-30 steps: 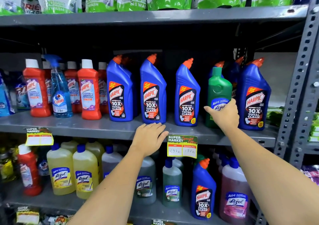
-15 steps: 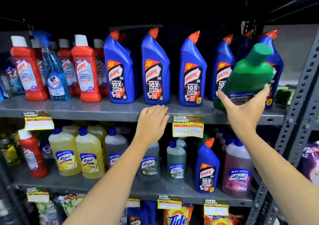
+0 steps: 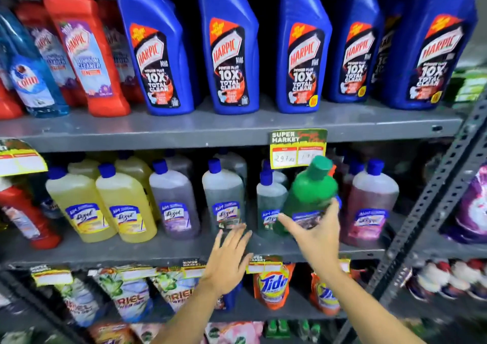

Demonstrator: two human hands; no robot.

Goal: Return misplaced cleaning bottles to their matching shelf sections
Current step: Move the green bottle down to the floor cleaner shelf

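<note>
My right hand (image 3: 313, 234) grips a green Lizol bottle (image 3: 311, 190) by its lower part, tilted right, in front of the middle shelf (image 3: 158, 251). It hangs before a row of Lizol bottles: yellow ones (image 3: 123, 201), a purple one (image 3: 175, 201), grey-green ones (image 3: 224, 198) and a pink one (image 3: 371, 204). My left hand (image 3: 228, 258) is open, fingers spread, at the front edge of that shelf below a grey-green bottle. Blue Harpic bottles (image 3: 226, 48) line the upper shelf (image 3: 210, 130). A blue bottle behind the green one is mostly hidden.
Red Harpic bathroom cleaners (image 3: 87, 53) and a blue Colin spray (image 3: 31, 80) stand upper left. A red bottle (image 3: 23, 217) sits at the middle shelf's left end. Tide (image 3: 272, 283) and Ariel pouches (image 3: 131, 296) fill the shelf below. A perforated metal upright (image 3: 432, 198) borders the right.
My right hand has carried the green bottle down from the Harpic shelf to the Lizol shelf. My left hand dropped from the upper shelf edge to the middle one. The view tilted down.
</note>
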